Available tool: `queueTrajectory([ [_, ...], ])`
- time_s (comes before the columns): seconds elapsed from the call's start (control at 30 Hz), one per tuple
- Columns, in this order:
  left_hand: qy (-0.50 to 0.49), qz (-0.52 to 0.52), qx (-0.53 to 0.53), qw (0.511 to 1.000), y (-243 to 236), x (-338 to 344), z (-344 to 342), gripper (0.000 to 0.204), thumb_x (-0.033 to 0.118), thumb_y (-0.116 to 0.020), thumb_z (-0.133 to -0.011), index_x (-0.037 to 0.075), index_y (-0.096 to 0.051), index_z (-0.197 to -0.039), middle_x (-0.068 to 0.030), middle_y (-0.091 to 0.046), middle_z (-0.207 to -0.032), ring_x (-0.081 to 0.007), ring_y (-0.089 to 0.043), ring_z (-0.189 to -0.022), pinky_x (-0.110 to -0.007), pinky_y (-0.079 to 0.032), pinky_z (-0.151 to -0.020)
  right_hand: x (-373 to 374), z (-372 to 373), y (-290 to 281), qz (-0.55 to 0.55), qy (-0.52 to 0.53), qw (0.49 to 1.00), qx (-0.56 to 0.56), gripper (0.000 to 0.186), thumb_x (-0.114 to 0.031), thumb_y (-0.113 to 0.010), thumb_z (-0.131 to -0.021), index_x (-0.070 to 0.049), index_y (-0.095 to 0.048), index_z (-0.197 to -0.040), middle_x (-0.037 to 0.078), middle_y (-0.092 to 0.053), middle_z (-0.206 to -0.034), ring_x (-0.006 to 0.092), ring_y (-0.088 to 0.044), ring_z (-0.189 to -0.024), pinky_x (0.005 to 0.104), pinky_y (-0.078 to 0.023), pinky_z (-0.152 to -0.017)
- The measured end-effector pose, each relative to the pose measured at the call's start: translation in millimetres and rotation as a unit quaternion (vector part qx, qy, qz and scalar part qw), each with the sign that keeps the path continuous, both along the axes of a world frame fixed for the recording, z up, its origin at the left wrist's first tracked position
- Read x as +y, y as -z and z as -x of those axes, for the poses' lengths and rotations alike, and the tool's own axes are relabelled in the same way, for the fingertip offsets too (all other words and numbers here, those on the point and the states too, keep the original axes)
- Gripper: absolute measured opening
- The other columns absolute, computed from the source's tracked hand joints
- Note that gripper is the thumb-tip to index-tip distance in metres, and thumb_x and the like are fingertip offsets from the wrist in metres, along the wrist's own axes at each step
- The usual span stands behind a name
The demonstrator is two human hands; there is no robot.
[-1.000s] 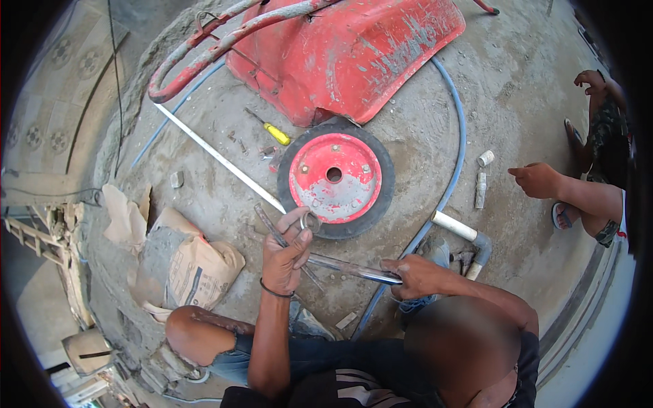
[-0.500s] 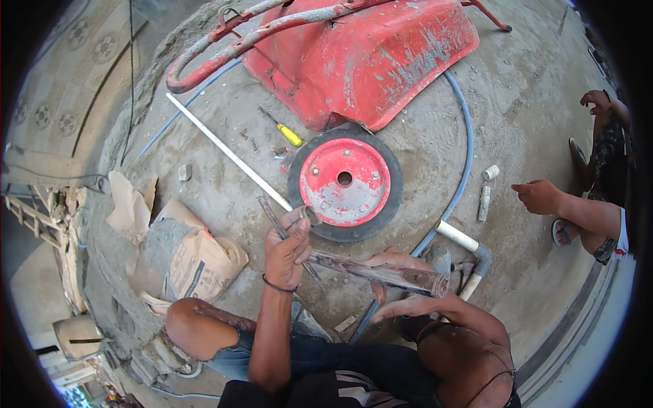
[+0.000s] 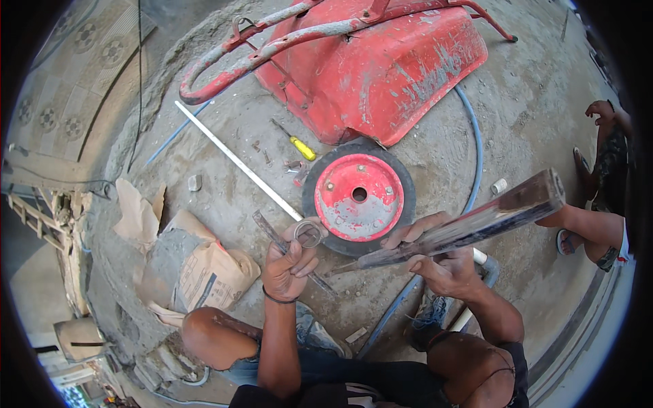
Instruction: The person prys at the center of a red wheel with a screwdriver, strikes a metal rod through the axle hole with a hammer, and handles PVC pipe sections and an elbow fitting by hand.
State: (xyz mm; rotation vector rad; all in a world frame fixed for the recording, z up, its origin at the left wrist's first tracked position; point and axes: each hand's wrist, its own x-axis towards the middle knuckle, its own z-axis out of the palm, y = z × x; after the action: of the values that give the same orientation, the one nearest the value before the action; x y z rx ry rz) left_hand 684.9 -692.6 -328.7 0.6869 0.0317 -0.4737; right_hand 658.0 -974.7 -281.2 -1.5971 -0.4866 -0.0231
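Observation:
My left hand (image 3: 289, 262) grips a metal ring (image 3: 308, 234) and a thin, dull metal rod (image 3: 269, 230) that slants down through it. In my right hand (image 3: 442, 265) is a dark, worn metal tube (image 3: 496, 211), raised diagonally to the right, its far end high and its narrow near end close to my left hand. Beyond both hands a red wheel with a black tyre (image 3: 358, 194) lies flat on the concrete, beside an overturned red wheelbarrow (image 3: 381, 75). A yellow-handled screwdriver (image 3: 302, 147) lies left of the tyre.
A white pipe (image 3: 231, 156), blue hose (image 3: 476, 156), pipe elbow (image 3: 488, 272) and torn paper sack (image 3: 211, 272) lie on the concrete. A broken edge runs along the left. At the right, another person's arm (image 3: 592, 228) and sandalled feet are in view.
My right hand has moved up and turned, lifting the tube's right end well higher. My left hand has shifted slightly rightward, still holding ring and rod.

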Motion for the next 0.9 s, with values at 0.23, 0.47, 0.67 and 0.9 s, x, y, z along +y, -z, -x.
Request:
queueTrajectory([
  [0.23, 0.11, 0.062, 0.074, 0.989, 29, -64, -34, 0.043, 0.015, -0.059, -0.094, -0.009, -0.046, -0.127, -0.0142, -0.059, -0.109, -0.0012, -0.032, -0.051, -0.017, -0.027, -0.044, -36, 35, -128, 0.011, 0.372, 0.928, -0.014, 0.06, -0.046, -0.045, -0.098, -0.003, -0.028, -0.134, 0.006, -0.05, -0.071, 0.0113, -0.051, -0.047, 0.0258, -0.046, -0.045],
  [0.47, 0.263, 0.047, 0.146, 0.953, 41, -150, 22, 0.038, 0.015, -0.068, -0.089, -0.006, -0.056, -0.118, 0.0009, -0.06, -0.078, 0.0012, -0.029, -0.045, -0.017, -0.02, -0.039, -19, 132, -167, 0.304, 0.553, 0.775, 0.019, 0.063, -0.042, -0.038, -0.101, -0.004, -0.018, -0.146, 0.001, -0.044, -0.066, 0.004, -0.036, -0.042, 0.0196, -0.036, -0.039],
  [0.67, 0.237, -0.312, -0.119, 0.912, 57, -163, 80, 0.037, 0.011, -0.078, -0.078, -0.009, -0.063, -0.104, -0.0099, -0.068, -0.087, -0.0099, -0.061, -0.066, -0.023, -0.049, -0.062, -8, 274, -81, 0.236, 0.537, 0.753, 0.299, 0.056, -0.033, -0.044, -0.102, -0.008, -0.028, -0.149, -0.002, -0.044, -0.062, 0.004, -0.042, -0.046, 0.0214, -0.036, -0.043],
  [0.9, 0.3, -0.375, -0.177, 0.859, 111, -153, 128, 0.032, 0.02, -0.073, -0.082, -0.005, -0.068, -0.1, -0.0112, -0.069, -0.08, -0.017, -0.066, -0.074, -0.029, -0.05, -0.071, 27, 360, 123, 0.358, 0.446, 0.737, 0.36, 0.056, -0.024, -0.055, -0.095, -0.013, -0.034, -0.146, 0.027, -0.064, -0.105, 0.0454, -0.065, -0.086, 0.0447, -0.052, -0.07],
])
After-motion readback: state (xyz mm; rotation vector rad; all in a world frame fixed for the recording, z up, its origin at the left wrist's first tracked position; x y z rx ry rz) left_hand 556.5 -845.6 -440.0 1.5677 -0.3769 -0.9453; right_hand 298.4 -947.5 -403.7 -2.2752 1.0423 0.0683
